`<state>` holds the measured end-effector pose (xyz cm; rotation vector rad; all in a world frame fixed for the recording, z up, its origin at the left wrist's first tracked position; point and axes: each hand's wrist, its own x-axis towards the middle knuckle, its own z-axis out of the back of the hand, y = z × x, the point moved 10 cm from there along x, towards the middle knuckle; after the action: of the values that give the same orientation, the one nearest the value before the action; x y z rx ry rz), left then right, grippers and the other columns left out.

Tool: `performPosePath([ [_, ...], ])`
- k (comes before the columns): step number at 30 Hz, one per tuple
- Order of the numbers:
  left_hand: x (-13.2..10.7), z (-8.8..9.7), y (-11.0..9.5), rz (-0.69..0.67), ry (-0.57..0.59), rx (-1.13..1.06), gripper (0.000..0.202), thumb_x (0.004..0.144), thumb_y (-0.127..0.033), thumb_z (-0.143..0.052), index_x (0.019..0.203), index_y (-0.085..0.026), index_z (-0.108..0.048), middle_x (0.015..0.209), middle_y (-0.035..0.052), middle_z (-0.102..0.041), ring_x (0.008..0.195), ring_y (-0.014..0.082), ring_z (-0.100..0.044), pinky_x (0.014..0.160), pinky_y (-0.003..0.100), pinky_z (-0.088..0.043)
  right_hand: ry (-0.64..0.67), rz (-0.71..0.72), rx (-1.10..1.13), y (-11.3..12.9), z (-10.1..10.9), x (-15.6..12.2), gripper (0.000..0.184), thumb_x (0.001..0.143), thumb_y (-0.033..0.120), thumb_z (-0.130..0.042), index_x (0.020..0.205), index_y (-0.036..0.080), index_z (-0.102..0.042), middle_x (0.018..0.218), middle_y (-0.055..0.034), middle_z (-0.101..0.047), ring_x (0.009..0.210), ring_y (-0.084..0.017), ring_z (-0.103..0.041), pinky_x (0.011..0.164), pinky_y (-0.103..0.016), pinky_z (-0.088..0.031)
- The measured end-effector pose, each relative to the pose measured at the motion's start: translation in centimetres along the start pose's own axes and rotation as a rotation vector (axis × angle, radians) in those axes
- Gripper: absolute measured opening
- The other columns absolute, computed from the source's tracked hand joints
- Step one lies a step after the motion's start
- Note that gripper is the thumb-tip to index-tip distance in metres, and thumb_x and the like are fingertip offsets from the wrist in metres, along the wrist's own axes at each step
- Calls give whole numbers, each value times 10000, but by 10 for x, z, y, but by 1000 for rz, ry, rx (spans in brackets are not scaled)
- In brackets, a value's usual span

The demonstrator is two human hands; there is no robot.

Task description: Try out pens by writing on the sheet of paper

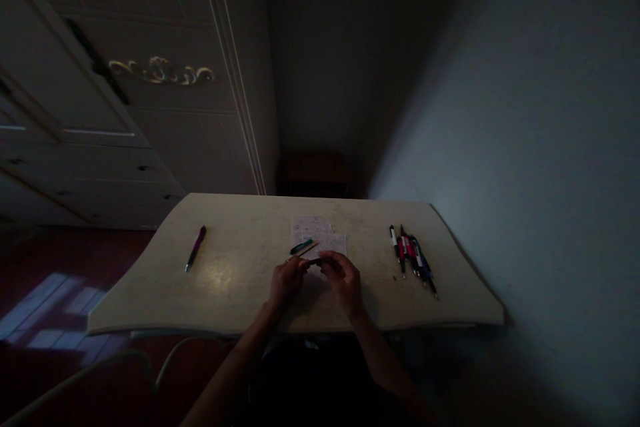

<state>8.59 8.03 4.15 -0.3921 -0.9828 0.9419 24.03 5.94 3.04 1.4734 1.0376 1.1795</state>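
Over the near middle of the table, my left hand [286,281] and my right hand [345,280] are closed on the two ends of a short dark pen part [315,261]. The fingers hide much of it, and the dim light blurs its details. Just beyond them, a teal-and-black pen piece [301,246] lies slanted on the paper, with a thin pen refill [308,249] beside it. Handwriting-like marks cover the paper sheets [311,223], which lie partly under my hands.
At the left on the table [250,220] lies a single purple-and-black pen [196,248]. Several pens [410,253] are bunched at the right, with a small dark speck near them. A wall [550,180] borders the right side; a white cabinet [190,127] stands behind at left.
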Motion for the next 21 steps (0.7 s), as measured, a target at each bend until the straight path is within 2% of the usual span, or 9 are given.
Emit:
performPosePath([
  [4, 0, -2, -2, -8, 25, 5, 429, 995, -409, -343, 731, -179, -590, 573, 9, -603, 476, 104, -546, 499, 208, -413, 15, 14, 9, -2, 0, -3, 377, 805, 328, -685, 1160, 232, -606, 1219, -107, -654, 1035, -227, -666, 807, -330, -574],
  [6, 0, -4, -3, -10, 44, 2, 427, 994, -414, -342, 761, -176, -609, 591, 13, -616, 484, 109, -553, 510, 210, -421, 24, 28, -16, -1, 0, -6, 398, 814, 340, -676, 1188, 234, -587, 1247, -116, -633, 1076, -235, -645, 804, -330, -567],
  [9, -1, -6, -1, 2, 60, -9, 428, 993, -429, -336, 801, -175, -622, 637, 26, -639, 502, 114, -563, 532, 218, -436, 14, 47, -126, 2, 4, -8, 311, 850, 374, -638, 1116, 214, -622, 1121, -99, -674, 988, -212, -650, 774, -306, -543],
  [11, -1, -8, 2, 20, 74, -3, 428, 994, -432, -333, 814, -175, -625, 654, 33, -646, 517, 121, -573, 549, 227, -445, 3, 71, -212, 5, 6, -8, 225, 892, 395, -582, 962, 195, -656, 941, -65, -685, 858, -181, -638, 737, -280, -516],
  [14, 0, -10, 2, 26, 95, 16, 424, 991, -435, -340, 824, -175, -630, 662, 41, -650, 546, 132, -591, 565, 234, -448, 2, 112, -273, 9, 7, -6, 304, 941, 407, -497, 780, 187, -633, 767, -30, -637, 726, -154, -590, 699, -264, -485],
  [16, 0, -9, 2, 17, 87, 14, 409, 989, -428, -353, 827, -174, -630, 691, 51, -665, 577, 138, -608, 573, 236, -452, 2, 139, -285, 13, 7, -4, 304, 943, 403, -493, 777, 191, -633, 768, -32, -636, 727, -157, -587, 698, -266, -479],
  [21, 2, -7, 0, -2, 63, -9, 344, 983, -378, -389, 830, -177, -622, 691, 41, -663, 588, 139, -614, 571, 237, -455, 0, 165, -278, 18, 11, -2, 204, 894, 373, -576, 940, 203, -678, 953, -69, -680, 896, -196, -627, 759, -293, -493],
])
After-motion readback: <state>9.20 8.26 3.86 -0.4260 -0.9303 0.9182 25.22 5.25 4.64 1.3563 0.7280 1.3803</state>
